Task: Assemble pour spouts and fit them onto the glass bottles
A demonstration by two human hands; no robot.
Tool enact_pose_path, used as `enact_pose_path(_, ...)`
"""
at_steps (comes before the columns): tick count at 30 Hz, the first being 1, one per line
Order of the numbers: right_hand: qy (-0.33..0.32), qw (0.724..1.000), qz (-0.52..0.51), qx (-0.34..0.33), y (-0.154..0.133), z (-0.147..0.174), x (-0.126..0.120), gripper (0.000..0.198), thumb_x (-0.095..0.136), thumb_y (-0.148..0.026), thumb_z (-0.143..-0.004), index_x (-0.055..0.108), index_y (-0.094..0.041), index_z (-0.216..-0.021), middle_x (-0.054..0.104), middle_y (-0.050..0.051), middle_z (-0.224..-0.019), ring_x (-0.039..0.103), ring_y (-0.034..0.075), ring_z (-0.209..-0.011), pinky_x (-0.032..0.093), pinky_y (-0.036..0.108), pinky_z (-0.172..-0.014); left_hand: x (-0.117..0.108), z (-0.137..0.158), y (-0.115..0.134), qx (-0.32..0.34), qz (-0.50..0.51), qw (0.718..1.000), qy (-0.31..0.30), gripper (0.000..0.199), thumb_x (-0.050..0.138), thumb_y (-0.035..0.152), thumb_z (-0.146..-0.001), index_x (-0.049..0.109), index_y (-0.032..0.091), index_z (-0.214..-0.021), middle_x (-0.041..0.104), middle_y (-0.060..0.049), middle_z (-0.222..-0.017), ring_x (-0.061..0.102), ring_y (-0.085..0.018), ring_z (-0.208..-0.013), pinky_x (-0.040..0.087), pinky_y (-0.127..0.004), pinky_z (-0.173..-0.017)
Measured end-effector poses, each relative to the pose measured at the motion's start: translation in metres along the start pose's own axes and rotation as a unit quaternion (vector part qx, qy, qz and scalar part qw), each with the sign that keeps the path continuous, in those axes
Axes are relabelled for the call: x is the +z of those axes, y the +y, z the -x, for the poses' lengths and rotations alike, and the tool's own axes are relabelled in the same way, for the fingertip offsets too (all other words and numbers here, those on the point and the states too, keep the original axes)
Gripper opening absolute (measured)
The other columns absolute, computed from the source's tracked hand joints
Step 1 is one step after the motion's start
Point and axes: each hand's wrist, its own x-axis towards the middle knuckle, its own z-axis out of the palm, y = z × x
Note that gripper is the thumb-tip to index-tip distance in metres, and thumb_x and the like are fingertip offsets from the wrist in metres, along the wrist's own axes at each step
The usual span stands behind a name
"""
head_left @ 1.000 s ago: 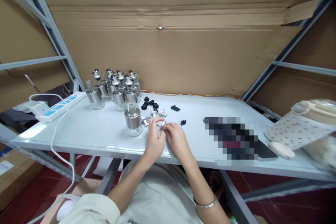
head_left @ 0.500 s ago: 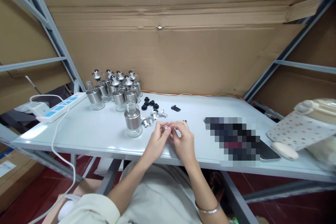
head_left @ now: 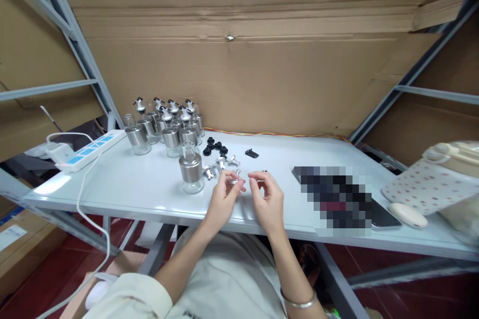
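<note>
My left hand (head_left: 223,199) has its fingers closed around a silver pourer spout (head_left: 236,173), which is partly covered by the fingertips. Just to its right, my right hand (head_left: 268,202) is held apart, thumb and forefinger close together in a pinch. Whatever is between those fingertips, if anything, is too small to make out. Left of my hands a glass bottle (head_left: 191,172) with a steel band stands upright with a bare neck. Several more silver spouts (head_left: 208,172) lie behind my left hand. Black stoppers (head_left: 215,146) are grouped beyond them, and small black levers (head_left: 252,153) lie to the right.
Several bottles (head_left: 171,138) stand at the back left, most topped with spouts. A white power strip (head_left: 90,151) with a cable lies at the left edge. On the right are a dark phone (head_left: 381,215), a cream oval case (head_left: 407,214) and a dotted container (head_left: 419,184).
My hands, which were touching at the fingertips, have moved apart, the right one going right. The silver spout in my left hand now shows more.
</note>
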Motion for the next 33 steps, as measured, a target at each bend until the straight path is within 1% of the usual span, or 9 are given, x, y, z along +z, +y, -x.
enact_pose_path(4,-0.093,0.995,-0.029,0.005,0.004,0.001,-0.008,0.012,0.058,-0.025,-0.08,0.067,-0.021,-0.087,0.066,0.005,-0.088,0.055,0.015,-0.071,0.044,0.028,-0.06,-0.001,0.0,0.002,0.015,-0.039,0.999,-0.009,0.018,0.048,0.036,-0.09,0.054,0.02,-0.091,0.061,-0.002,-0.089,0.061,-0.013,-0.08,0.048,-0.025,-0.074)
enact_pose_path(6,-0.078,0.996,-0.032,0.016,0.006,0.001,-0.009,0.011,0.06,-0.027,-0.079,0.068,-0.021,-0.084,0.067,0.006,-0.088,0.055,0.016,-0.071,0.043,0.028,-0.06,-0.001,0.0,0.002,0.001,-0.028,0.999,-0.02,0.02,0.052,0.037,-0.088,0.055,0.02,-0.095,0.062,-0.003,-0.093,0.062,-0.015,-0.082,0.05,-0.027,-0.077)
enact_pose_path(10,-0.039,0.997,-0.022,0.056,0.009,0.002,-0.008,0.013,0.058,-0.029,-0.08,0.067,-0.02,-0.079,0.066,0.005,-0.083,0.056,0.017,-0.072,0.042,0.028,-0.06,-0.001,0.001,0.0,-0.021,0.013,0.996,-0.083,0.028,0.063,0.028,-0.08,0.057,0.02,-0.106,0.064,-0.007,-0.109,0.062,-0.019,-0.101,0.049,-0.031,-0.091)
enact_pose_path(13,-0.049,0.997,-0.004,0.06,0.014,0.001,-0.011,0.014,0.057,-0.03,-0.081,0.067,-0.02,-0.08,0.066,0.006,-0.086,0.057,0.018,-0.075,0.043,0.028,-0.06,-0.001,0.0,0.0,-0.008,-0.025,0.996,-0.084,0.028,0.06,0.023,-0.081,0.059,0.02,-0.109,0.063,-0.008,-0.114,0.061,-0.02,-0.104,0.046,-0.033,-0.094)
enact_pose_path(16,-0.038,0.996,0.08,0.024,0.025,-0.004,-0.022,0.016,0.053,-0.028,-0.083,0.066,-0.019,-0.082,0.066,0.008,-0.09,0.058,0.022,-0.084,0.045,0.034,-0.072,-0.003,0.0,0.0,-0.001,-0.079,0.994,-0.079,0.03,0.057,0.02,-0.082,0.06,0.021,-0.112,0.063,-0.007,-0.113,0.06,-0.019,-0.098,0.046,-0.033,-0.092)
enact_pose_path(19,-0.007,0.967,0.256,-0.013,0.04,-0.008,-0.034,0.027,0.045,-0.019,-0.084,0.067,-0.015,-0.1,0.063,0.013,-0.091,0.052,0.028,-0.087,0.042,0.045,-0.082,-0.003,0.0,-0.001,-0.004,-0.097,0.992,-0.077,0.031,0.053,0.019,-0.084,0.059,0.022,-0.114,0.061,-0.007,-0.113,0.059,-0.018,-0.095,0.046,-0.033,-0.091)
enact_pose_path(23,-0.056,0.916,0.397,-0.019,0.051,-0.008,-0.037,0.038,0.044,-0.016,-0.085,0.063,-0.017,-0.117,0.059,0.016,-0.092,0.048,0.029,-0.083,0.042,0.044,-0.071,-0.003,0.0,-0.001,0.001,-0.113,0.991,-0.078,0.031,0.051,0.016,-0.084,0.057,0.021,-0.114,0.06,-0.008,-0.113,0.058,-0.018,-0.098,0.045,-0.033,-0.092)
enact_pose_path(27,-0.085,0.892,0.443,-0.01,0.045,-0.006,-0.032,0.035,0.047,-0.019,-0.087,0.065,-0.02,-0.118,0.058,0.017,-0.098,0.049,0.031,-0.088,0.042,0.042,-0.068,-0.003,0.0,-0.001,0.004,-0.117,0.99,-0.083,0.03,0.05,0.016,-0.084,0.056,0.021,-0.113,0.058,-0.008,-0.113,0.057,-0.018,-0.099,0.045,-0.033,-0.092)
enact_pose_path(33,-0.112,0.896,0.43,-0.009,0.031,-0.008,-0.035,0.027,0.053,-0.023,-0.088,0.07,-0.018,-0.107,0.059,0.014,-0.1,0.05,0.028,-0.09,0.042,0.039,-0.072,-0.002,0.001,0.001,-0.011,-0.135,0.986,-0.092,0.031,0.047,0.016,-0.086,0.053,0.02,-0.117,0.057,-0.007,-0.113,0.056,-0.017,-0.099,0.044,-0.032,-0.092)
